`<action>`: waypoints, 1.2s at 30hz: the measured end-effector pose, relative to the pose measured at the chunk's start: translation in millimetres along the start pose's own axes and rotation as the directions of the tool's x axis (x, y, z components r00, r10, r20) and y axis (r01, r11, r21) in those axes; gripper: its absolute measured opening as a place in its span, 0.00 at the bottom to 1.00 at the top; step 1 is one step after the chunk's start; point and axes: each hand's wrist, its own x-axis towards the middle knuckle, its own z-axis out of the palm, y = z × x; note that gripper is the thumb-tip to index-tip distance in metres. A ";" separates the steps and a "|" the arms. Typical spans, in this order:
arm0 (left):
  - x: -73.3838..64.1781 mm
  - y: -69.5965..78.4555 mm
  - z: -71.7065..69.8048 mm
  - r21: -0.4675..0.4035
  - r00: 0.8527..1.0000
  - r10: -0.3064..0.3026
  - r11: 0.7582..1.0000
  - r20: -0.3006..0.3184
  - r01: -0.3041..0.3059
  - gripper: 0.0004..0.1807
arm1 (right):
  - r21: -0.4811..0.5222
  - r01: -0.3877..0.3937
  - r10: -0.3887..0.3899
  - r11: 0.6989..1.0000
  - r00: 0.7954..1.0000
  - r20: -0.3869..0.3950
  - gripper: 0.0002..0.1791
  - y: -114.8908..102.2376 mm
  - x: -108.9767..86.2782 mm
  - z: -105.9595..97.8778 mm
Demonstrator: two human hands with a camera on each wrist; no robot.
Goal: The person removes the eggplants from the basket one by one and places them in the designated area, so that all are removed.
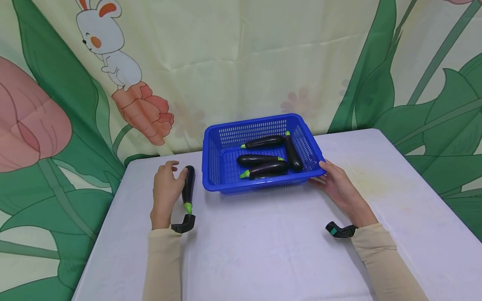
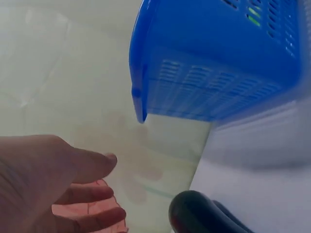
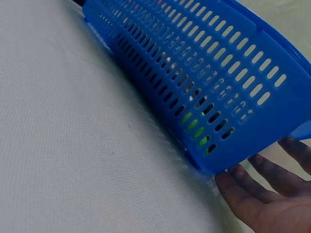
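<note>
A blue slotted basket (image 1: 260, 186) stands on the white table (image 1: 263, 251) and holds several dark purple eggplants (image 1: 267, 169). One more eggplant (image 1: 188, 184) lies on the table left of the basket, green stem toward me. My left hand (image 1: 165, 188) rests beside it with relaxed fingers, thumb close to its dark end. In the left wrist view the left hand (image 2: 58, 184) is spread, the eggplant (image 2: 194, 216) ungripped below the basket (image 2: 214, 73). My right hand (image 1: 337, 184) touches the basket's near right corner. The right wrist view shows its fingertips (image 3: 262, 199) under that corner of the basket (image 3: 194, 73).
A printed curtain (image 1: 241, 62) with a rabbit and leaves hangs right behind the table. The table's back edge runs just behind the basket. Bare tabletop stretches in front of the basket, between my forearms, and to the right of it.
</note>
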 end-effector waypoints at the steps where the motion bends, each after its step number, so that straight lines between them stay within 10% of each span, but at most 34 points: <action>1: -0.6 2.5 0.6 0.003 1.000 0.025 1.000 -0.008 -0.025 0.28 | -0.005 -0.002 0.002 1.000 1.000 -0.002 0.36 0.0 0.1 0.0; 11: -1.4 21.8 11.3 0.030 0.980 0.200 0.979 0.014 -0.200 0.29 | -0.036 -0.015 0.014 0.999 1.000 -0.011 0.36 -1.9 -0.3 1.9; 22: -4.1 56.0 23.7 0.003 0.920 0.387 0.922 0.058 -0.387 0.30 | -0.008 -0.010 0.010 1.000 1.000 -0.011 0.36 -1.1 0.0 0.4; 36: -4.3 95.4 51.7 0.031 0.875 0.444 0.888 0.192 -0.458 0.33 | -0.014 -0.015 0.015 1.000 1.000 -0.007 0.36 -0.4 0.1 0.1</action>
